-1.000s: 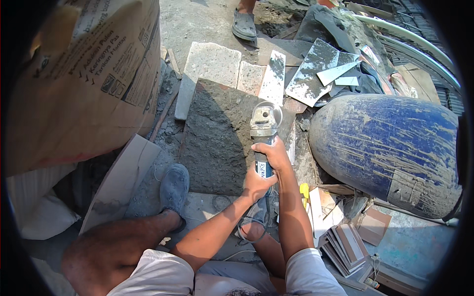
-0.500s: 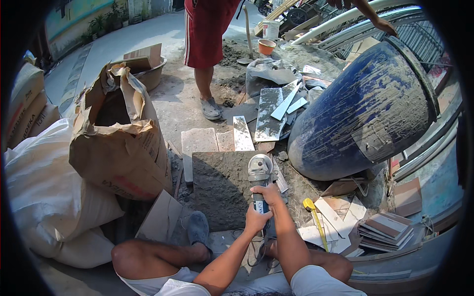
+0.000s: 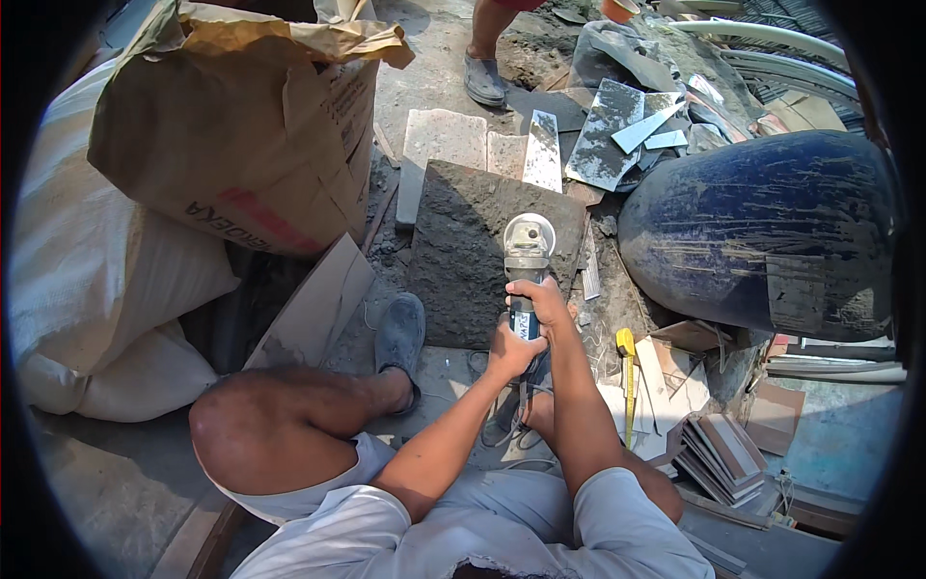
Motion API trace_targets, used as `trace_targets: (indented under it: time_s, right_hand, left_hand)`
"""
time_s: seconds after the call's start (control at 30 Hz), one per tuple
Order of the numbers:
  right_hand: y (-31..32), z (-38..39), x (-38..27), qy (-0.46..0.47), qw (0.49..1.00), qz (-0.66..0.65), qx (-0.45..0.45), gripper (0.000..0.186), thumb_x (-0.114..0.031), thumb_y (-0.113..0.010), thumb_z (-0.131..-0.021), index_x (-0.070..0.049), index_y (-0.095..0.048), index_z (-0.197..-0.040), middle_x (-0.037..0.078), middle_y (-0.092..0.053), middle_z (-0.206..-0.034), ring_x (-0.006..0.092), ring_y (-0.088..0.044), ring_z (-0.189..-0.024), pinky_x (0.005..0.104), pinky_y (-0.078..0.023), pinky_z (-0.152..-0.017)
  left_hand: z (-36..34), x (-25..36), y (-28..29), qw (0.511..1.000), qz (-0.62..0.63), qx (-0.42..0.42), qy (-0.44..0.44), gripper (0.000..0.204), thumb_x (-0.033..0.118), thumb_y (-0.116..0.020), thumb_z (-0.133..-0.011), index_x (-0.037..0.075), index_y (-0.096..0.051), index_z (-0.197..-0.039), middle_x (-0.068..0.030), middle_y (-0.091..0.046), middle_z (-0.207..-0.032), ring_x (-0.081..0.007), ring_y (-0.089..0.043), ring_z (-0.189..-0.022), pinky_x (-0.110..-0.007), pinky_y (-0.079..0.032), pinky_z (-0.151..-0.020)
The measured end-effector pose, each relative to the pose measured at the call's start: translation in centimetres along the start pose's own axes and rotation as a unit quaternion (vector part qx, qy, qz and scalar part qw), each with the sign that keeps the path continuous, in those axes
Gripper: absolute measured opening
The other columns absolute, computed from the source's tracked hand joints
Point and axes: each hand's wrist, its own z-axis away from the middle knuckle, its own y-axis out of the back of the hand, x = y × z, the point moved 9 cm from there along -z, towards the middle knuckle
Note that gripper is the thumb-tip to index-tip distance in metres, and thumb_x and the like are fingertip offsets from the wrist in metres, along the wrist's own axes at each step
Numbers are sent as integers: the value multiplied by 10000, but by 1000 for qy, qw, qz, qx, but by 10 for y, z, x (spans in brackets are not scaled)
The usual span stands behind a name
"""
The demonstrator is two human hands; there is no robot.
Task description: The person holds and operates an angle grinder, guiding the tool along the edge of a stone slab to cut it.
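Note:
My left hand [image 3: 513, 345] is closed round the rear of an angle grinder [image 3: 526, 249] with a dark body and a metal head. My right hand [image 3: 540, 299] grips the same tool higher up, near its head. The grinder points away from me over a dark, rough, mortar-covered square slab [image 3: 453, 241]. Whether the disc touches the slab I cannot tell. A cable hangs beneath my hands between my legs. A yellow tape measure [image 3: 626, 347] lies to the right among pale tile offcuts [image 3: 656, 391].
A torn paper sack [image 3: 231, 125] and white sacks [image 3: 125, 376] stand left. A blue drum [image 3: 743, 232] is right. Behind the slab lie broken slabs [image 3: 439, 145] and tile strips [image 3: 542, 150]. Another person's foot [image 3: 482, 82] is at the top. Stacked tiles [image 3: 719, 454] lie lower right.
The view tilted up to show the other person's legs and arm half a second ago, then tilted down again. Both my hands keep the same grip on the grinder.

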Motion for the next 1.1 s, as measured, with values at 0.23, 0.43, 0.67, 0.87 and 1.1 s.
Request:
trace_targets:
  time_s: [0.23, 0.43, 0.67, 0.87, 1.1]
  right_hand:
    - [36, -17, 32, -5, 999, -10, 52, 324, -96, -749, -734, -18, -624, -1023, 52, -652, -806, 153, -650, -677, 284, -533, -611]
    - [21, -46, 17, 14, 994, 93, 51, 421, -129, -811, -705, -16, -633, -1070, 46, -669, -891, 140, -635, -737, 292, -517, -691]
    - [-4, -77, -13, 43, 991, 127, -8, 423, -88, -796, -669, -15, -644, -1057, 33, -661, -948, 142, -595, -817, 289, -482, -760]
    - [-8, -100, -43, 34, 984, 172, 38, 441, -160, -817, -636, 38, -660, -998, 113, -693, -911, 189, -643, -756, 327, -512, -698]
    - [5, -123, -29, -11, 980, 198, 16, 320, -145, -779, -694, -5, -664, -959, 43, -665, -842, 138, -586, -672, 310, -482, -638]
  left_hand:
    - [-9, -19, -23, 1000, 24, -3, 4, 573, 264, -822, -665, -12, -540, -1081, -117, -661, -892, -213, -647, -785, -356, -515, -720]
    - [-31, -18, -20, 992, 122, -2, 4, 519, 196, -815, -706, 4, -535, -1097, -71, -652, -937, -163, -628, -814, -332, -507, -729]
    - [-65, -7, -12, 977, 215, 6, -15, 475, 150, -812, -713, 28, -541, -1084, -24, -633, -935, -121, -604, -797, -304, -505, -723]
    - [-90, 14, 0, 978, 204, 33, -18, 460, 116, -800, -709, 22, -555, -1086, -30, -637, -930, -125, -616, -812, -301, -507, -728]
    - [-101, 22, -11, 972, 236, 17, -5, 462, 143, -802, -705, 19, -560, -1079, -39, -639, -934, -134, -610, -798, -307, -496, -702]
